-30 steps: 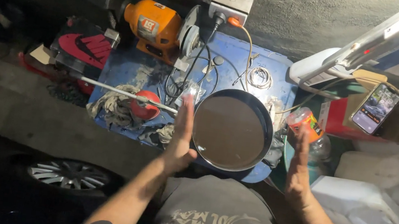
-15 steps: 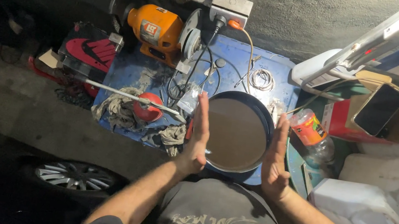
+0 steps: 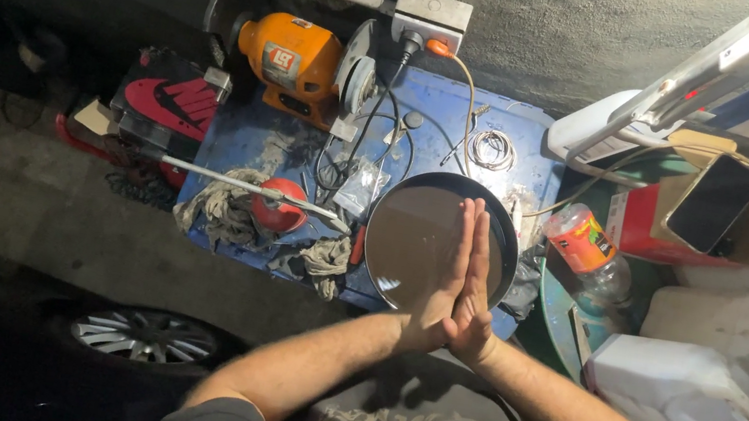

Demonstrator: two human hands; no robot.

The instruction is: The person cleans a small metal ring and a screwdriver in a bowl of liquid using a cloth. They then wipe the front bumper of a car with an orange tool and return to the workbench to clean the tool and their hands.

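Note:
My left hand [image 3: 439,287] and my right hand [image 3: 478,299] are pressed flat together, palm to palm, fingers straight and pointing away from me. They hold nothing. They hover over the near right part of a round black pan [image 3: 403,236] with a brown inside, which lies on a blue workbench [image 3: 522,119]. My forearms come up from the bottom of the view.
An orange bench grinder [image 3: 298,61] stands at the back left, wired to a wall socket [image 3: 433,12]. A red round tool [image 3: 278,210], rags and a wire coil [image 3: 492,147] lie on the bench. An orange-labelled bottle [image 3: 582,240], white jerrycan [image 3: 696,412] and phone [image 3: 711,201] are right. A car wheel [image 3: 143,336] is below left.
My hands were apart on either side of the pan; they have come together and now meet palm to palm over it.

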